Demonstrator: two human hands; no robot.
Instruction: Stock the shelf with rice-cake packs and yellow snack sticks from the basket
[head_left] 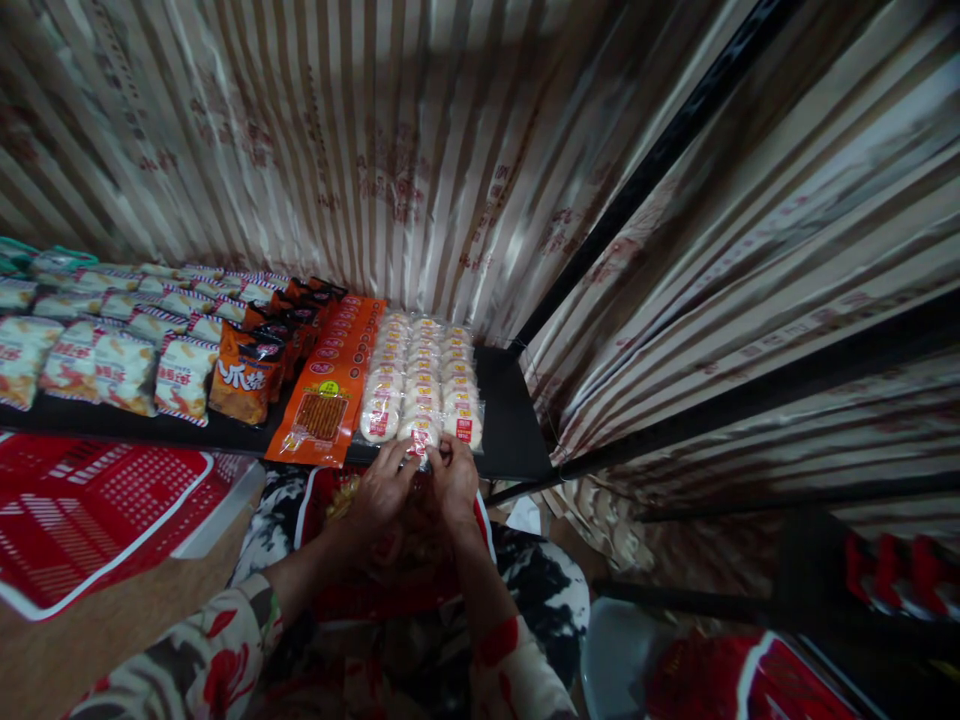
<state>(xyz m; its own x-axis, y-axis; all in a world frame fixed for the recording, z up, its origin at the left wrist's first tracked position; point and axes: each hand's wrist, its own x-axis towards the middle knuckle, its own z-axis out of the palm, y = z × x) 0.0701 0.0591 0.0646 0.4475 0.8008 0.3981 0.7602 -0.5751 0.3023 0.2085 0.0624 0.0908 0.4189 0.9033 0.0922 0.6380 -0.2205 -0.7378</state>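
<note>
Both my hands meet at the front edge of a black shelf. My left hand and my right hand pinch the near end of a clear packet of round white cakes, the front one of the middle row. Rows of the same white cake packets lie on the shelf behind it. Under my forearms sits a red bag with more snacks inside.
Left of the cakes lie flat orange packets, dark orange snack bags and rows of white-and-red bags. A red plastic basket lies at the left. Striped curtain hangs behind and to the right. More red items sit at lower right.
</note>
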